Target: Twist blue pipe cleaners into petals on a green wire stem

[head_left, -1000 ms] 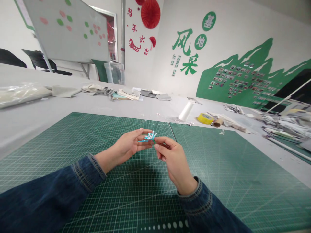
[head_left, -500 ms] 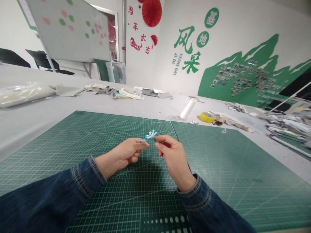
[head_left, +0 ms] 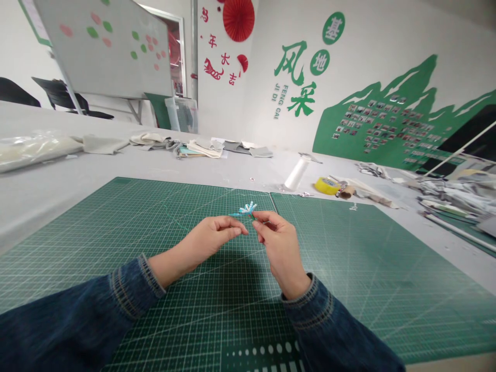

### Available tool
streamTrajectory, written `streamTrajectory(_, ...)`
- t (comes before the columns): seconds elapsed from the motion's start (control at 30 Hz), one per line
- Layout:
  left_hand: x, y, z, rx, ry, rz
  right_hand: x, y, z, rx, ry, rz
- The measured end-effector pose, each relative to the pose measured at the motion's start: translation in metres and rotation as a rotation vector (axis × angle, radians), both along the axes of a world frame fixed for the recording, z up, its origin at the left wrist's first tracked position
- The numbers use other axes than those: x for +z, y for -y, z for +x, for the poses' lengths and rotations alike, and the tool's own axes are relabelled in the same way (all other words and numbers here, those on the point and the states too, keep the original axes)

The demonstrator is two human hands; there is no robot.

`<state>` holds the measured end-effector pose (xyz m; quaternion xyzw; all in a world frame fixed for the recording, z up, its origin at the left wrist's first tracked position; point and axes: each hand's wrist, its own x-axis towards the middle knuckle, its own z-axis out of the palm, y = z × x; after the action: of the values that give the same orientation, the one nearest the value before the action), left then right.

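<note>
The right hand [head_left: 281, 248] pinches the thin green stem of a small turquoise-and-white pipe-cleaner piece [head_left: 247, 209] between thumb and fingertips, closed tight, though the fingers hide exactly how the stem sits. The left hand [head_left: 209, 238] is just beside it, fingers loosely curled; whether they touch the turquoise strand cannot be made out. Both hands and the piece are held above the green cutting mat [head_left: 77, 243], near its far edge, and denim sleeves [head_left: 318, 315] run out of frame at the bottom. Beyond that edge stand a white thread cone [head_left: 297, 173] and a yellow tape roll [head_left: 326, 185], with fabric scraps [head_left: 201, 149] further left. On the wall beyond the mat, green lettering [head_left: 279, 102] reads "FENG CAI JI DI" in Latin letters beside large Chinese characters, next to a green mountain mural [head_left: 387, 124] with small photos too tiny to read. Red characters [head_left: 220, 62] appear further left, partly cut off by the frame's top.
</note>
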<state>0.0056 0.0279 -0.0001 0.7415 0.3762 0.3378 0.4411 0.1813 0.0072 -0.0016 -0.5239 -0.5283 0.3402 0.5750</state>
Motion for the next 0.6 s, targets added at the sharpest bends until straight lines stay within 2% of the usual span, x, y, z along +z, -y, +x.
streamTrajectory(0.13,-0.002,0.006,-0.007,0.026,-0.409,0.721,-0.001,0.0,-0.001,-0.037,0.143,0.014)
streamTrajectory(0.23,0.002,0.012,-0.012,-0.011,-0.642,1.074,0.0,0.002,-0.003,-0.112,0.358,0.096)
streamTrajectory(0.33,0.011,0.015,-0.015,-0.028,-0.719,1.213,0.001,0.006,-0.004,-0.168,0.574,0.235)
streamTrajectory(0.4,0.017,0.013,-0.018,-0.024,-0.718,1.258,0.003,0.009,-0.003,-0.158,0.729,0.344)
streamTrajectory(0.5,0.021,0.007,-0.026,0.015,-0.687,1.28,0.007,0.011,-0.001,-0.1,0.958,0.483)
streamTrajectory(0.6,0.02,-0.003,-0.034,0.086,-0.616,1.232,0.009,0.013,0.002,0.005,1.1,0.544)
